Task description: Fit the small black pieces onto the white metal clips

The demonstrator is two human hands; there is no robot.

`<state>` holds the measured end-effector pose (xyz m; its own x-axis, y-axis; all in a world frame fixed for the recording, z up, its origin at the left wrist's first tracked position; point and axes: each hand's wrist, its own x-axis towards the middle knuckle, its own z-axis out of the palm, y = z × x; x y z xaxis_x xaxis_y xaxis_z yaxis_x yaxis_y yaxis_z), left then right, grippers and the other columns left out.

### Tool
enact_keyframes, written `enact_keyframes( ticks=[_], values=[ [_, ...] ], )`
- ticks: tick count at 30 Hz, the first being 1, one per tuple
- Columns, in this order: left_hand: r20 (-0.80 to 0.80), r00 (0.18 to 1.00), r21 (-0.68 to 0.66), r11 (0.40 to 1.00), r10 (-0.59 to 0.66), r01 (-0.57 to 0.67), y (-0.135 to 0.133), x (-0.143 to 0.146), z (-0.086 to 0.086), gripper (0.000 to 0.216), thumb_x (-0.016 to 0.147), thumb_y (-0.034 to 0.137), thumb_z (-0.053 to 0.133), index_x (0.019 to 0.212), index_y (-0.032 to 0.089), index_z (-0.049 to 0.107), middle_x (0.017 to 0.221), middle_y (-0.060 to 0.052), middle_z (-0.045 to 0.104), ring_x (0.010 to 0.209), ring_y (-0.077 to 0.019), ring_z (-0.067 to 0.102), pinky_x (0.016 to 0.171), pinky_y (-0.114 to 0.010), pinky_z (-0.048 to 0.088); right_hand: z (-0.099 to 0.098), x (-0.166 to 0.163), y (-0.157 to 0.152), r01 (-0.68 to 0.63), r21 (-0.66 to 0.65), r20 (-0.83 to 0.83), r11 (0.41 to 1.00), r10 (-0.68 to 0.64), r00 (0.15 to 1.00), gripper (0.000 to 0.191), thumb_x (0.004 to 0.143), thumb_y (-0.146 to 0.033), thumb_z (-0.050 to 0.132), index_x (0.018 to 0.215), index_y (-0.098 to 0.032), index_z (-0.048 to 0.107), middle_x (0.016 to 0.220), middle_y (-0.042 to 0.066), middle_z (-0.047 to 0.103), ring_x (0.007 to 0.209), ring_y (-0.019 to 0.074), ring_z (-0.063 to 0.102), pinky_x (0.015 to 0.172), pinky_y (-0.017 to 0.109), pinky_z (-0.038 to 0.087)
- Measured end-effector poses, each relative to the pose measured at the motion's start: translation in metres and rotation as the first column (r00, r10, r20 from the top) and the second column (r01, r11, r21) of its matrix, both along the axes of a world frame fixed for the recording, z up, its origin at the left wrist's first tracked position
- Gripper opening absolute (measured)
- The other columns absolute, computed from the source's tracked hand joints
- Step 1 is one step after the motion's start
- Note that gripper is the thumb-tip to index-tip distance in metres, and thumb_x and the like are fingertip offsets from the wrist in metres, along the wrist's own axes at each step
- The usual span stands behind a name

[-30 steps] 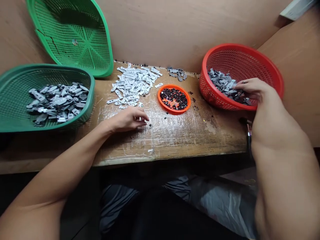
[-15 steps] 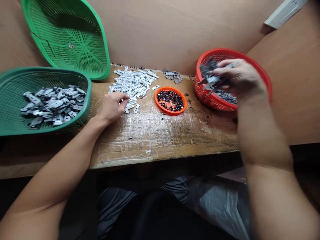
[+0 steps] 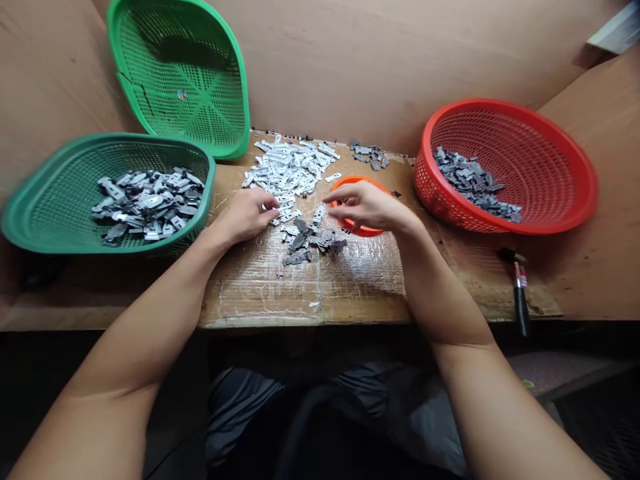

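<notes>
My left hand [image 3: 250,215] rests at the near left edge of a pile of silver-white metal pieces [image 3: 287,167]. Its thumb and forefinger are curled nearly together beside several of these pieces; what they pinch, if anything, is hidden. My right hand [image 3: 367,205] hovers palm down, fingers stretched and apart, partly covering an orange tray [image 3: 373,231]. Under and left of its fingertips lies a loose heap of dark grey metal pieces [image 3: 300,237] on the cardboard-covered table [image 3: 260,293].
At left, a dark green basket [image 3: 213,193] holds assembled-looking pieces; a bright green basket [image 3: 243,87] leans behind it. A red basket [image 3: 425,180] with grey pieces stands right. A black-handled brush [image 3: 520,300] lies at the front edge. More grey pieces [image 3: 370,155] lie at the back.
My right hand has moved left from the red basket and let go of its handful of grey metal pieces, which now lie between my hands. The view has shifted; my left hand stays by the pile.
</notes>
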<state>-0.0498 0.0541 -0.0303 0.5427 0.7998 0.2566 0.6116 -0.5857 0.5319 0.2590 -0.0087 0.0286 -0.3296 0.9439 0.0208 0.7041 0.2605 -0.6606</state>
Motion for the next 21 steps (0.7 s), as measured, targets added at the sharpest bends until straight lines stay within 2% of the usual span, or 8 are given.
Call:
enact_keyframes(
  ticks=[2,4,7,10,16,19,21],
  values=[
    [-0.022,0.999,0.017,0.999,-0.036,0.037,-0.001,0.001,0.000,0.016,0.092,0.030,0.072,0.095,0.021,0.086,0.096,-0.008,0.079,0.095,-0.0254,0.071,0.095,-0.039,0.054,-0.007,0.027,0.009,0.215,0.111,0.140,0.970,-0.230,0.963,0.014,0.095,-0.026,0.072,0.097,-0.021,0.085,0.086,0.007,0.073,0.083,0.0243,0.066,0.081,0.043,0.052],
    [-0.017,0.996,0.022,0.996,-0.088,0.089,-0.005,0.004,0.001,0.016,0.093,0.027,0.070,0.095,0.021,0.085,0.096,-0.008,0.079,0.094,-0.0251,0.071,0.095,-0.039,0.054,-0.024,0.046,0.018,0.335,0.169,0.311,0.927,-0.373,0.874,0.007,0.090,-0.022,0.076,0.091,-0.021,0.084,0.084,0.008,0.073,0.087,0.0278,0.069,0.086,0.046,0.053],
    [0.039,0.977,-0.022,0.977,-0.209,0.210,-0.015,0.011,0.003,0.019,0.095,0.026,0.068,0.105,0.022,0.084,0.101,-0.008,0.079,0.092,-0.0235,0.071,0.090,-0.038,0.055,-0.052,0.053,0.027,0.312,0.176,0.383,0.934,-0.356,0.852,0.009,0.089,-0.019,0.074,0.091,-0.022,0.082,0.093,0.011,0.078,0.094,0.0306,0.071,0.093,0.048,0.054],
    [0.041,0.961,-0.026,0.961,-0.273,0.275,-0.026,0.021,0.004,0.025,0.099,0.028,0.067,0.116,0.022,0.083,0.105,-0.009,0.078,0.094,-0.0242,0.071,0.092,-0.039,0.055,-0.064,0.048,0.028,0.273,0.206,0.386,0.940,-0.335,0.860,0.017,0.089,-0.013,0.067,0.086,-0.022,0.080,0.094,0.012,0.079,0.097,0.0321,0.072,0.096,0.049,0.055],
    [-0.091,0.929,0.056,0.930,-0.359,0.364,-0.031,0.039,-0.002,0.048,0.096,0.008,0.053,0.134,0.023,0.078,0.120,-0.012,0.077,0.116,-0.0290,0.065,0.106,-0.044,0.052,-0.053,0.055,0.026,0.298,0.184,0.324,0.937,-0.344,0.881,0.016,0.086,-0.010,0.067,0.088,-0.020,0.080,0.088,0.012,0.076,0.096,0.0310,0.073,0.095,0.049,0.058],
    [-0.210,0.889,0.038,0.905,-0.406,0.423,-0.029,0.044,-0.001,0.047,0.098,0.007,0.050,0.130,0.026,0.081,0.105,-0.009,0.077,0.106,-0.0287,0.065,0.100,-0.042,0.052,-0.051,0.061,0.026,0.312,0.158,0.247,0.937,-0.343,0.906,0.014,0.084,-0.010,0.069,0.085,-0.020,0.078,0.084,0.010,0.075,0.094,0.0301,0.075,0.095,0.051,0.060],
    [-0.232,0.888,0.019,0.911,-0.396,0.411,-0.030,0.044,0.001,0.041,0.101,0.012,0.052,0.124,0.029,0.082,0.095,-0.008,0.074,0.097,-0.0269,0.067,0.092,-0.039,0.052,-0.051,0.063,0.025,0.342,0.102,0.104,0.934,-0.352,0.930,0.011,0.086,-0.012,0.070,0.084,-0.020,0.077,0.079,0.008,0.074,0.087,0.0281,0.075,0.088,0.049,0.064]
  ],
)
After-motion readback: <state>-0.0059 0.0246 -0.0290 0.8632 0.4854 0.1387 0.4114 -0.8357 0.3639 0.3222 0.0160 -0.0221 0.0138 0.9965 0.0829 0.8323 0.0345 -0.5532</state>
